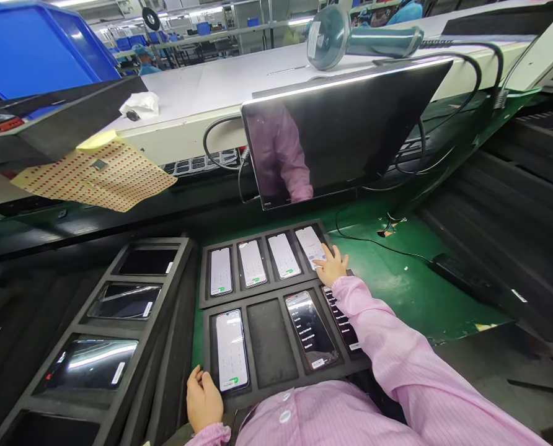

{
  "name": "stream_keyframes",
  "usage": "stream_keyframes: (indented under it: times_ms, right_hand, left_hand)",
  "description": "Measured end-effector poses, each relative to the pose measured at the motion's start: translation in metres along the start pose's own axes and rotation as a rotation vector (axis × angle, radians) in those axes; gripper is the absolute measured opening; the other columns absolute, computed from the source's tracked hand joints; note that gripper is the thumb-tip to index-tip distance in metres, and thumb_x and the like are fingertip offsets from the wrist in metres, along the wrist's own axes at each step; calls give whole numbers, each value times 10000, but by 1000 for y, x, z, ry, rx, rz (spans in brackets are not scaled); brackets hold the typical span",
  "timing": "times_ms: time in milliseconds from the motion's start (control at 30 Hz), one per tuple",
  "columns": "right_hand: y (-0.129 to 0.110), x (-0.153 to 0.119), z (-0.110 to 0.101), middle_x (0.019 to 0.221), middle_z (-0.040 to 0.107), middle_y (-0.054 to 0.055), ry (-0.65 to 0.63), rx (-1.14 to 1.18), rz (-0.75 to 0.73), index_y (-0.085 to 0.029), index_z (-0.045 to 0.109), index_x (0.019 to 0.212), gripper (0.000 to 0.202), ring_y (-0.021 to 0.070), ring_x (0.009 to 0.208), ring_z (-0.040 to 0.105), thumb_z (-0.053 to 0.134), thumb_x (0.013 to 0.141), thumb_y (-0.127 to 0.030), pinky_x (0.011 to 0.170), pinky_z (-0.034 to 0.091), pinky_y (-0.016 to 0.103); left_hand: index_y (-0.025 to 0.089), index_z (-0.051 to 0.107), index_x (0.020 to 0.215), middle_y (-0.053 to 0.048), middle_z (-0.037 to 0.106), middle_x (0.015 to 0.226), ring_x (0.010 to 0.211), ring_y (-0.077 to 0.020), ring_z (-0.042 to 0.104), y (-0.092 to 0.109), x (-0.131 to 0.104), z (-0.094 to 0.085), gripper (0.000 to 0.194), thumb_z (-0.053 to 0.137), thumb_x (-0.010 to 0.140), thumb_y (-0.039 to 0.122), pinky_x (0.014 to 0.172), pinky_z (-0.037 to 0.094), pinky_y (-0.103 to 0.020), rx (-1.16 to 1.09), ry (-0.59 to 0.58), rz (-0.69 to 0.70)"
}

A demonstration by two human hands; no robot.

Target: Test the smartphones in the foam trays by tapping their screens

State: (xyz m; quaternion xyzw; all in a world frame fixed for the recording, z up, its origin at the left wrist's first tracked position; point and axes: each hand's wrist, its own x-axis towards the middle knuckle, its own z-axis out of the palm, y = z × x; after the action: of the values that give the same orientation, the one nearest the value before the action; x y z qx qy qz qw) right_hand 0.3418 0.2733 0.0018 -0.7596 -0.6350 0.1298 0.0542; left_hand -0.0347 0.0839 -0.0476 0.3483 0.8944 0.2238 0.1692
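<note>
My right hand (332, 265), fingers spread, touches the lit screen of the phone (310, 243) at the right end of the far black foam tray (263, 288). Three more phones with white screens lie in that tray's other slots. Close to my body is a second foam tray (273, 339). It holds a white-screened phone (232, 347) on the left, a bare slot, a phone with a dark menu (310, 331), and another menu phone (346, 319) partly under my sleeve. My left hand (204, 399) rests at this tray's left edge, loosely curled, thumb apart, holding nothing visible.
At left, stacked foam trays (153, 347) carry dark-screened phones. A monitor (341, 136) leans against the shelf ahead, with a handheld scanner (364, 40) above it. A dotted sticker sheet (100, 173) hangs at left below a blue bin (48, 49). A cable (383, 244) crosses the green mat.
</note>
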Motion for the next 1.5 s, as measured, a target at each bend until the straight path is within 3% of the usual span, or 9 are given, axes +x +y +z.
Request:
stream_keyframes:
  times_ms: [100,200,367,467,600,767,1000,1233,1500]
  right_hand:
    - [3,2,-3,1459,250,-14,67,-4,113,-292,666,1032,410,312,1329,135,382,752,-198,1015,151,593]
    - [6,3,-5,1457,252,12,55,3,190,-258,673,1018,396,327,1326,134,383,755,-205,1002,167,609]
    - [0,-1,-1,1461,242,-15,23,33,12,-303,673,1012,400,313,1333,124,413,729,-191,1018,139,593]
    - [-3,-3,1,1454,263,-13,28,56,-12,-299,683,984,392,315,1331,131,414,721,-188,1012,132,597]
    - [-9,-4,2,1405,359,28,125,97,-33,-234,694,928,385,298,1311,187,387,710,-155,1014,162,559]
    - [-38,-9,9,1268,518,50,39,115,-199,-223,661,1009,409,230,1220,346,367,732,-159,1003,250,455]
    - [-79,-12,20,1442,294,20,-90,64,-296,-279,645,1058,402,310,1317,158,418,733,-214,1002,118,607]
    - [-72,-8,17,1437,300,42,21,-17,-118,-200,706,909,360,337,1312,156,382,752,-204,989,154,608]
    - [-81,-12,22,1462,240,-8,-69,4,-266,-301,653,1049,406,323,1329,116,401,742,-218,1005,113,613]
  left_hand:
    - [138,524,1109,-124,628,1007,958,-241,577,0,0,0,429,356,799,382,831,437,-348,-6,4,3]
    - [142,529,1101,-117,632,995,924,-232,586,1,1,0,417,357,796,369,818,442,-342,-5,6,0]
    - [140,534,1090,-120,633,990,929,-232,588,-1,1,1,409,351,802,366,810,445,-341,4,17,12]
    - [154,540,1074,-106,641,968,893,-224,597,-4,1,2,389,358,806,369,796,449,-335,0,27,37]
    - [152,537,1079,-105,641,969,892,-214,599,-4,-1,2,384,356,813,362,794,448,-322,3,33,47]
    - [126,518,1110,-117,630,990,923,-216,588,-2,-4,3,409,354,809,349,822,440,-327,-12,23,33]
    - [124,518,1111,-113,629,984,869,-195,594,-3,-6,3,402,354,811,336,821,441,-320,-42,30,25]
    - [123,522,1104,-114,626,980,870,-196,590,-4,-4,4,407,357,801,340,831,438,-323,-57,22,2]
    - [132,519,1104,-112,623,994,871,-194,590,-3,-3,5,404,362,801,346,818,442,-319,-60,21,7]
